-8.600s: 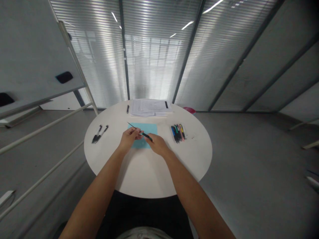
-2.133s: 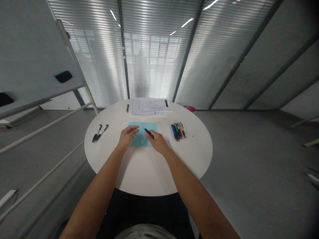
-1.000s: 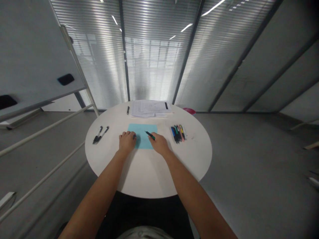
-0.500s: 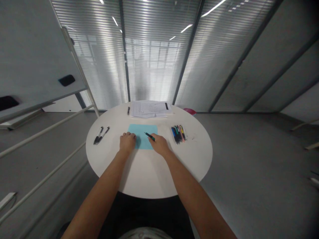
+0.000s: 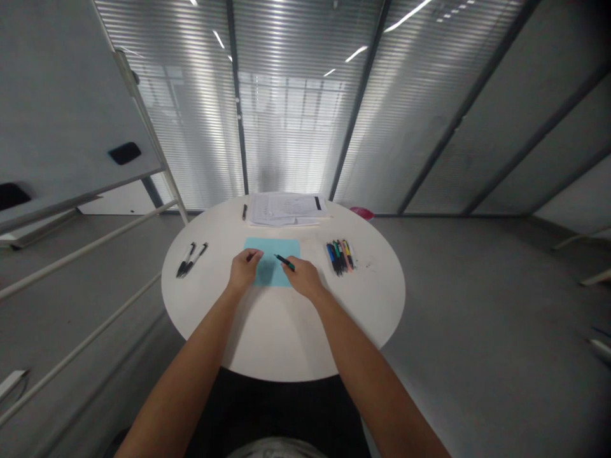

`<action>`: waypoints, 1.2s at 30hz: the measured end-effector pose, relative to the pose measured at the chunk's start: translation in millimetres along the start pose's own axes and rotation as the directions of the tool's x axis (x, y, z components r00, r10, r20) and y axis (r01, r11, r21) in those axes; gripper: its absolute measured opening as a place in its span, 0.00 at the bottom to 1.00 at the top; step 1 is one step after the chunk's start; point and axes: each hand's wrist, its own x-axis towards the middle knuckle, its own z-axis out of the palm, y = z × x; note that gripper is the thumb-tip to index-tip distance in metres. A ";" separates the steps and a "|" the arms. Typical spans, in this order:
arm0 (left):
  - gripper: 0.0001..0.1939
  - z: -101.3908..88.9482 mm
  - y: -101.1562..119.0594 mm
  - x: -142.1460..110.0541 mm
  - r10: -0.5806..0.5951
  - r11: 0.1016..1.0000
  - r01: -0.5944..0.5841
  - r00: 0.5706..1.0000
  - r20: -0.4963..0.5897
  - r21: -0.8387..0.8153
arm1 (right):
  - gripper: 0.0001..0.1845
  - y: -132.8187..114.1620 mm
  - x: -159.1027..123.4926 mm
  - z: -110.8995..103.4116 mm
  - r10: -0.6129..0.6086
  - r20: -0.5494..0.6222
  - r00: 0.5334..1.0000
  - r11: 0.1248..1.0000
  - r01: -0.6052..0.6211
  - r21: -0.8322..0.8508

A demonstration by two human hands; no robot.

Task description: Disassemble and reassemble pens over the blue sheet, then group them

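A light blue sheet of paper (image 5: 271,245) lies on the round white table (image 5: 281,343) in front of me. My right hand (image 5: 304,277) is closed around a dark pen with a green part (image 5: 283,260), over the sheet's right side. The pen's tip points left and away from me. Above the left edge of the sheet, my left hand (image 5: 242,270) has its fingers curled in, thumb and forefinger together. Whatever may be between those fingertips is too small to make out.
Several coloured pens (image 5: 340,257) lie in a row to the right. On the left are two black-and-white pens (image 5: 193,259). A stack of printed papers (image 5: 286,210) sits at the far edge, with a dark pen (image 5: 245,212) beside it. A whiteboard frame (image 5: 165,162) stands left.
My left hand has lifted off the sheet, its fingers going from lying on the paper to curled together. My right hand and its pen have hardly moved.
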 end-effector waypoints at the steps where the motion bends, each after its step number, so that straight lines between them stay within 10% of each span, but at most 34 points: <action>1: 0.13 0.6 1.3 0.0 -0.048 0.996 0.048 0.999 0.006 -0.077 | 0.15 0.6 0.2 0.8 -0.004 0.003 1.000 1.000 0.004 -0.001; 10: 0.12 6.9 8.1 -2.2 -0.274 0.762 0.347 0.938 0.214 -0.547 | 0.17 -1.4 -1.8 -1.0 -0.068 0.046 0.997 0.994 0.064 0.085; 36: 0.17 8.9 8.2 -4.8 -0.234 0.697 0.394 0.915 0.330 -0.599 | 0.17 4.1 1.2 4.5 -0.190 0.032 0.981 0.955 0.177 0.238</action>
